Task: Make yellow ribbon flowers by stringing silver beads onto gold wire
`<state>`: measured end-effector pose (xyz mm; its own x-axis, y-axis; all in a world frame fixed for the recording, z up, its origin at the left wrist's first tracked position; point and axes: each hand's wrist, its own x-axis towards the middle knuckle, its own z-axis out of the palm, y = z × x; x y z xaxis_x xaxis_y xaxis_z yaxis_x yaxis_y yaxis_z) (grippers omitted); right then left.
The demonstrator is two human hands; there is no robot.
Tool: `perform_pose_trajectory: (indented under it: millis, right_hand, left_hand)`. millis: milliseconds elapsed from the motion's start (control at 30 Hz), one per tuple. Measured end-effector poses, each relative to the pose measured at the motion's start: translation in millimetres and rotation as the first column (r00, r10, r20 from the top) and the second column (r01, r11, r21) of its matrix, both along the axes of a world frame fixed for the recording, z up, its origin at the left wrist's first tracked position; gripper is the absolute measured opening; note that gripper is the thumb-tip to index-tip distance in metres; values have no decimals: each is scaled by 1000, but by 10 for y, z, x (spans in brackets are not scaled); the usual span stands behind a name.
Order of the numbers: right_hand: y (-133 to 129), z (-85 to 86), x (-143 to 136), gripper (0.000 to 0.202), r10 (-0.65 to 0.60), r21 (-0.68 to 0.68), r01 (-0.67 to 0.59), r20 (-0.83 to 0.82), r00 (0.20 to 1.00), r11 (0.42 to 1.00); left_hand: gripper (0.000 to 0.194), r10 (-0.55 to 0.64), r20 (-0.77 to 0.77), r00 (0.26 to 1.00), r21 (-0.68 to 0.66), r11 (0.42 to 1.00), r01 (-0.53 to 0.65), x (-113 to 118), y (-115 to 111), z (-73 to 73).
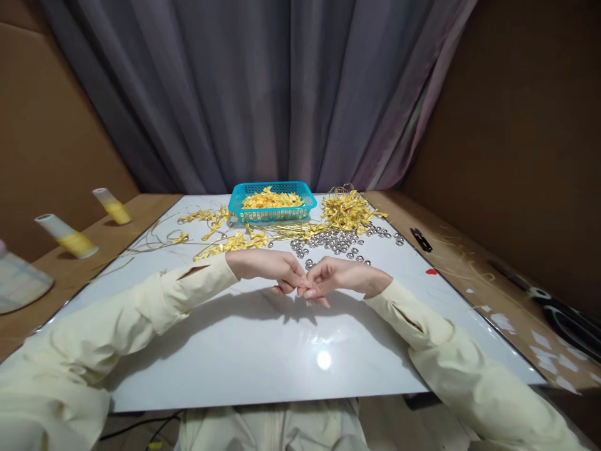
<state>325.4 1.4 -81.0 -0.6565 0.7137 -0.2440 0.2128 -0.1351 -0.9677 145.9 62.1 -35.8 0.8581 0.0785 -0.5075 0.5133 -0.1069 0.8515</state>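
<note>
My left hand (272, 266) and my right hand (338, 277) meet above the white board (263, 363), fingertips pressed together in a pinch. Whatever lies between the fingers is hidden or too small to name. Just beyond my hands are scattered small silvery ring-like pieces (335, 241). Left of these lies a row of yellow bow-like pieces (232, 246). Gold cords (291, 230) stretch behind, toward a heap of yellow bows and cord (347, 210). A teal basket (272, 217) at the back holds more yellow pieces.
Two yellow-wound spools (75, 241) (115, 210) and a pale container (21, 282) stand at left. Along the right edge lie a black thread snipper (421, 239), large scissors (563, 313), a red scrap (431, 272) and white scraps (542, 354). A grey curtain (263, 94) hangs behind.
</note>
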Motion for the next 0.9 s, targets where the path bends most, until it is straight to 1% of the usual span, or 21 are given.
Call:
perform_pose_trajectory:
  millis: [100, 200, 267, 367, 467, 533, 600, 767, 833, 900]
  right_hand:
    - [-14, 41, 40, 18, -52, 58, 51, 19, 998, 997]
    - [-31, 94, 76, 19, -70, 117, 73, -34, 997, 990]
    - [-29, 117, 106, 21, -100, 126, 106, -52, 994, 986]
    - [-9, 131, 165, 26, -142, 100, 148, -66, 988, 984]
    - [4, 143, 231, 27, -132, 85, 138, -68, 989, 987]
    - [-4, 172, 275, 28, -106, 92, 109, -35, 994, 990]
    - [-26, 229, 314, 30, -94, 111, 93, 4, 996, 989]
    - [-91, 425, 370, 30, -119, 173, 98, 110, 987, 980]
    - [-98, 476, 377, 30, -124, 186, 94, 155, 980, 978]
    - [-89, 499, 379, 31, -123, 193, 86, 189, 974, 977]
  left_hand:
    - [32, -14, 3, 1000, -15, 1000, 14, -19, 14, -15]
    - [33, -45, 10, 999, -29, 999, 45, -58, 35, -28]
    - [32, -45, 8, 999, -21, 999, 45, -107, 55, -25]
    - [30, -9, 1, 1000, -8, 1000, 9, -219, 101, -18]
    - [30, 18, 12, 1000, 12, 1000, -18, -366, 166, -18]
    - [31, 35, 24, 999, 60, 998, -36, -474, 209, -10]
    - [31, 56, 25, 998, 122, 991, -59, -588, 243, 14]
    - [31, 125, -10, 992, 246, 962, -118, -892, 294, 87]
    - [33, 144, -2, 990, 267, 954, -138, -1020, 325, 92]
    - [34, 142, 5, 990, 253, 958, -139, -1148, 364, 86]
